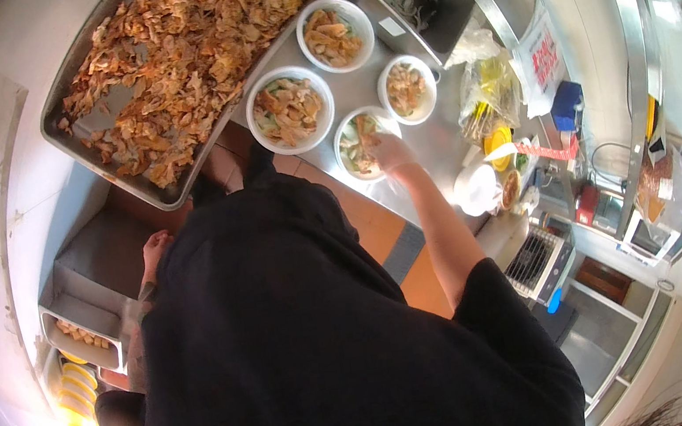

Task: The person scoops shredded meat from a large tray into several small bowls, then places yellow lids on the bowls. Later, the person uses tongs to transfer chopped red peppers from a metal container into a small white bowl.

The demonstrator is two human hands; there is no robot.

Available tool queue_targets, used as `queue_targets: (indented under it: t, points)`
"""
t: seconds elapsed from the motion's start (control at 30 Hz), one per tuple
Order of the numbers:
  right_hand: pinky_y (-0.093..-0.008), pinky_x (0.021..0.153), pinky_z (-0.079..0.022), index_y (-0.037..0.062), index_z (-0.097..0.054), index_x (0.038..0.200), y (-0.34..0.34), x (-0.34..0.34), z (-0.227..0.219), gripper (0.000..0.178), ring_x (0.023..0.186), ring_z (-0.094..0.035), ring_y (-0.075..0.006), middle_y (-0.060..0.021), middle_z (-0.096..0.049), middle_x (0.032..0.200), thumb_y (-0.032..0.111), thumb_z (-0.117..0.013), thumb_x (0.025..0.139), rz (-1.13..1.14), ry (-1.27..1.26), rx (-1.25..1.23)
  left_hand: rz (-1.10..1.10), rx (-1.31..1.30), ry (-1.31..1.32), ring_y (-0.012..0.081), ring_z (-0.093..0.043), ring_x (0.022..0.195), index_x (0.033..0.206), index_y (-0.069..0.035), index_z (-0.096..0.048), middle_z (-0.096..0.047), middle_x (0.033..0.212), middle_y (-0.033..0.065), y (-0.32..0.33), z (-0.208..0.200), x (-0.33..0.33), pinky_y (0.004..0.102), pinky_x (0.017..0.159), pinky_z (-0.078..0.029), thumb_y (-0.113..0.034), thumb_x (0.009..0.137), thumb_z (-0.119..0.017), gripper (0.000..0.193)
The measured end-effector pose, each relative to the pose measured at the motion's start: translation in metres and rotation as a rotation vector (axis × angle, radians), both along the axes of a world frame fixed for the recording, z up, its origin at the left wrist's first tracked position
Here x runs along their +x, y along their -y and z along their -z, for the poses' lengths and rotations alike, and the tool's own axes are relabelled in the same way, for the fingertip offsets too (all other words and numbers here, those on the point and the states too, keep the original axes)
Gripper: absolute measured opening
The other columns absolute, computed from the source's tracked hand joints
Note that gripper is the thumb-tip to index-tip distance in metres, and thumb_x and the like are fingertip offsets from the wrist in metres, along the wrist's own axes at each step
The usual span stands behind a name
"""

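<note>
My right hand (391,151) reaches over the nearest white bowl (339,149), fingers pressed together at the shredded cooked meat (359,149) on pale greens inside it. Its fingertips are partly hidden against the food. Beside this bowl stand three more white bowls of meat: a large bowl (253,124) to the left, another bowl (364,17) behind, and a smaller bowl (433,102) to the right. Down at my left side, my left hand (155,246) hangs with curled fingers and nothing visible in it, apart from the food.
A big metal tray (170,203) heaped with browned shredded meat fills the upper left. Behind the bowls stands a deep metal container (454,27) with pale strips. At right are a plastic bag (483,97), a white tub (476,190) and a wire-rack appliance (536,261); a metal bin (119,348) holds cubes.
</note>
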State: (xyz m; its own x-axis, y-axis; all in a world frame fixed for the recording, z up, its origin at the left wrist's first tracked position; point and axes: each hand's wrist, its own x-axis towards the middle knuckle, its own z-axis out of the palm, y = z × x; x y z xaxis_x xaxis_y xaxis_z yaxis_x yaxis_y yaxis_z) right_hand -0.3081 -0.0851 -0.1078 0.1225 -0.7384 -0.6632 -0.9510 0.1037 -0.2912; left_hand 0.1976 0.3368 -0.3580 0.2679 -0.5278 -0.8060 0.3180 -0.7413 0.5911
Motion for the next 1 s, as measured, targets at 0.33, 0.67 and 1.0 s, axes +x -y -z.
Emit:
queue_targets:
  t: [0.33,0.67,1.0]
  points:
    - [-0.0480,0.087,-0.050,0.0016,-0.070,0.101,0.003,0.021,-0.006,0.040,0.098,-0.066,-0.0410,-0.0246,-0.070,0.100,0.038,-0.057,0.093,-0.056,-0.102,-0.130,0.194,0.036,0.235,0.0146,-0.068,0.099,0.119,0.001,-0.068,-0.073,0.108,0.0085,0.015,-0.009,0.028,0.0287,0.089,-0.054,-0.019,0.095,-0.068,0.031]
    - [-0.0402,0.067,-0.049,0.0021,-0.070,0.086,0.016,0.007,-0.023,0.051,0.064,-0.064,-0.0242,-0.0119,-0.065,0.069,0.049,-0.052,0.096,-0.226,0.048,-0.096,0.204,0.040,0.181,0.0169,-0.067,0.102,0.120,0.000,-0.068,-0.073,0.111,0.0083,0.005,0.000,0.016,0.0304,0.091,-0.052,-0.022,0.094,-0.071,0.034]
    - [-0.0398,0.072,-0.050,0.0073,-0.073,0.104,0.017,0.022,-0.035,0.037,0.072,-0.065,-0.0268,-0.0152,-0.067,0.077,0.036,-0.052,0.097,-0.058,0.001,0.043,0.156,0.015,0.158,0.0144,-0.067,0.100,0.117,0.000,-0.069,-0.073,0.108,0.0074,0.004,-0.012,-0.002,0.0287,0.089,-0.053,-0.019,0.094,-0.072,0.030]
